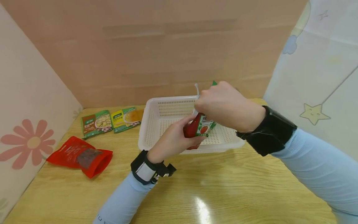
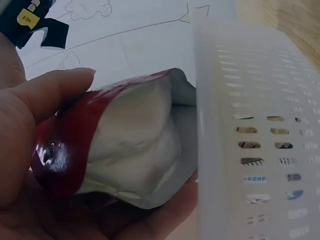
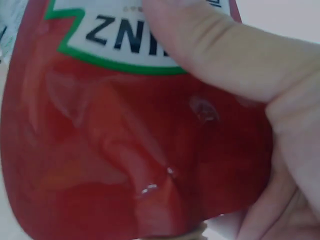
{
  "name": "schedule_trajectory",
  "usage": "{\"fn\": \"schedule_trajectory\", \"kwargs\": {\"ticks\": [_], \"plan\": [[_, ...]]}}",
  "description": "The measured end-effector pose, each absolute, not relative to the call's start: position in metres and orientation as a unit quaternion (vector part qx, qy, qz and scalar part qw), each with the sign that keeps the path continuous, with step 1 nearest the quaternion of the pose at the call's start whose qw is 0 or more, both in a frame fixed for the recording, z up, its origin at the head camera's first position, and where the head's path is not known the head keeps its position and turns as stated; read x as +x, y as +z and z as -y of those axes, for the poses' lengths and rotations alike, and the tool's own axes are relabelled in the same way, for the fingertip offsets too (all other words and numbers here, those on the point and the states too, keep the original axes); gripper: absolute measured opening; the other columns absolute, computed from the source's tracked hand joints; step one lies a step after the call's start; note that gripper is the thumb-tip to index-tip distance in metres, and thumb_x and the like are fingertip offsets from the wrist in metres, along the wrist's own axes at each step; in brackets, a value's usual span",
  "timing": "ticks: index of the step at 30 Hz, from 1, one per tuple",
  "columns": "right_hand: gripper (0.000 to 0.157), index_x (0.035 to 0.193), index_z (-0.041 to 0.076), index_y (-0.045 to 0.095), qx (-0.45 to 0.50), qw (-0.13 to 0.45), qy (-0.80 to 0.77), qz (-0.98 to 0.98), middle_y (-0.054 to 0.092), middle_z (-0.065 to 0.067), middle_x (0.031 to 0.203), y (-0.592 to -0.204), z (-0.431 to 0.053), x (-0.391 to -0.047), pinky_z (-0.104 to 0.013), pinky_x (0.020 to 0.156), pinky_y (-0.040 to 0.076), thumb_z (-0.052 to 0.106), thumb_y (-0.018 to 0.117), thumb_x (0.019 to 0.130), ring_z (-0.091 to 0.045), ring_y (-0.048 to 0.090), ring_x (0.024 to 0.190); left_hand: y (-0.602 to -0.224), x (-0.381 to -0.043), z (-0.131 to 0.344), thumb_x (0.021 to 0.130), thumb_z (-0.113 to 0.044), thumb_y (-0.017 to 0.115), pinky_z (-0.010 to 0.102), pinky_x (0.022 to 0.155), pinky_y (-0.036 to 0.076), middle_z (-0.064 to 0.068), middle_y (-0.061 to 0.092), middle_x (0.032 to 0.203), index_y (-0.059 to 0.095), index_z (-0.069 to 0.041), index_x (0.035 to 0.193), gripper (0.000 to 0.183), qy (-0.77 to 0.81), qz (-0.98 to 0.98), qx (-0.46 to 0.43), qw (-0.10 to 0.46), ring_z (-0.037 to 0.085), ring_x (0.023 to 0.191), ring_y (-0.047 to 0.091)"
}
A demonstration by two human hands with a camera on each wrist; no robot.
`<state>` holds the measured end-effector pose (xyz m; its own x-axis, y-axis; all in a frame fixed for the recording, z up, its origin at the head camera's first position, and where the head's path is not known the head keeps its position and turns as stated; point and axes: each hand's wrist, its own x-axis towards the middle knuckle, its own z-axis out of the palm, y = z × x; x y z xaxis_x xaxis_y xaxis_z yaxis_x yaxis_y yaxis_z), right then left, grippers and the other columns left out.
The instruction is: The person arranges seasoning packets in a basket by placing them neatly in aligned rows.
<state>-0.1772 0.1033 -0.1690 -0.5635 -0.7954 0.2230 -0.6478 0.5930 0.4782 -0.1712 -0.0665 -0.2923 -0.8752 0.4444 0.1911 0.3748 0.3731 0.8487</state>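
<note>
A wood-grained worktop (image 1: 237,186) filled the lower frame. At centre, over a white basket (image 1: 218,148), the left hand (image 1: 173,135) had its fingers clamped round a red pouch (image 1: 191,129); the right hand (image 1: 223,104) seemed to grip it too. The step looked like two-handed handling; the next move probably called for steadiness.
</note>
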Motion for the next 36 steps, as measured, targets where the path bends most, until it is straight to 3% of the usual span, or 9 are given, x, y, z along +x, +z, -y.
{"fn": "schedule_trajectory", "kwargs": {"ticks": [3,6,8,10,14,18,24,31,36], "plan": [[0.035,0.054,0.019,0.054,0.436,0.242,-0.170,0.850,0.046,0.003,0.049,-0.170,-0.097,-0.180,-0.027,0.042,0.029,-0.001,0.073,0.074,-0.014,0.039,0.045,-0.294,-0.174,0.069,0.085,-0.036,0.070,0.021,0.072,0.055,-0.005,0.068,0.106,0.059,-0.022,0.124,0.042,0.479,-0.844,0.239,0.018,0.011,0.086,0.066],[0.015,0.077,0.015,0.068,0.467,0.283,-0.144,0.826,0.064,-0.003,0.070,-0.170,-0.096,-0.186,-0.034,0.057,0.046,0.002,0.074,0.077,-0.022,0.059,0.066,-0.294,-0.177,0.073,0.087,-0.033,0.069,0.021,0.068,0.055,-0.001,0.070,0.101,0.063,-0.014,0.118,0.037,0.477,-0.851,0.219,-0.005,0.012,0.081,0.067],[0.033,0.106,0.014,0.069,0.478,0.317,-0.110,0.812,0.070,-0.007,0.100,-0.167,-0.099,-0.189,-0.040,0.081,0.052,0.007,0.079,0.075,-0.028,0.064,0.097,-0.294,-0.179,0.077,0.088,-0.031,0.068,0.022,0.069,0.055,0.001,0.071,0.102,0.062,-0.012,0.120,0.038,0.488,-0.848,0.205,-0.018,0.014,0.083,0.069],[0.063,0.132,0.014,0.059,0.478,0.346,-0.051,0.806,0.064,-0.011,0.125,-0.165,-0.104,-0.191,-0.044,0.103,0.043,0.011,0.083,0.073,-0.032,0.055,0.122,-0.293,-0.182,0.082,0.088,-0.031,0.068,0.023,0.072,0.056,0.002,0.071,0.107,0.062,-0.011,0.123,0.040,0.509,-0.838,0.195,-0.028,0.015,0.088,0.071],[0.074,0.142,0.007,0.049,0.404,0.344,0.139,0.836,0.059,-0.014,0.131,-0.172,-0.121,-0.191,-0.037,0.106,0.043,0.015,0.081,0.076,-0.030,0.053,0.125,-0.289,-0.185,0.092,0.088,-0.035,0.068,0.027,0.079,0.057,0.002,0.070,0.117,0.059,-0.013,0.129,0.048,0.544,-0.818,0.184,-0.031,0.018,0.100,0.071],[0.062,0.141,0.007,0.049,0.271,0.220,0.358,0.866,0.066,-0.010,0.120,-0.203,-0.133,-0.193,-0.026,0.091,0.052,0.028,0.070,0.086,-0.022,0.063,0.109,-0.285,-0.186,0.100,0.087,-0.039,0.068,0.031,0.082,0.057,0.002,0.068,0.121,0.056,-0.014,0.132,0.053,0.571,-0.803,0.169,-0.015,0.020,0.105,0.069],[0.077,0.151,0.015,0.037,0.197,-0.023,0.480,0.854,0.065,-0.011,0.128,-0.266,-0.127,-0.198,-0.036,0.093,0.052,0.052,0.059,0.087,-0.025,0.065,0.116,-0.279,-0.185,0.109,0.086,-0.039,0.068,0.034,0.085,0.057,0.002,0.066,0.122,0.054,-0.014,0.133,0.054,0.609,-0.778,0.156,0.005,0.022,0.107,0.067],[0.080,0.152,0.006,0.031,0.199,-0.204,0.606,0.742,0.059,-0.016,0.137,-0.299,-0.107,-0.190,-0.037,0.096,0.052,0.042,0.063,0.088,-0.023,0.069,0.110,-0.279,-0.188,0.117,0.085,-0.042,0.068,0.037,0.084,0.057,0.006,0.064,0.123,0.051,-0.013,0.134,0.059,0.635,-0.755,0.162,0.024,0.023,0.106,0.066],[0.071,0.146,0.005,0.038,0.186,-0.240,0.674,0.674,0.057,-0.017,0.138,-0.309,-0.097,-0.189,-0.042,0.097,0.051,0.030,0.068,0.087,-0.019,0.067,0.112,-0.283,-0.193,0.123,0.087,-0.036,0.068,0.039,0.085,0.057,0.010,0.063,0.124,0.049,-0.011,0.135,0.058,0.649,-0.740,0.166,0.060,0.024,0.106,0.065]]}}
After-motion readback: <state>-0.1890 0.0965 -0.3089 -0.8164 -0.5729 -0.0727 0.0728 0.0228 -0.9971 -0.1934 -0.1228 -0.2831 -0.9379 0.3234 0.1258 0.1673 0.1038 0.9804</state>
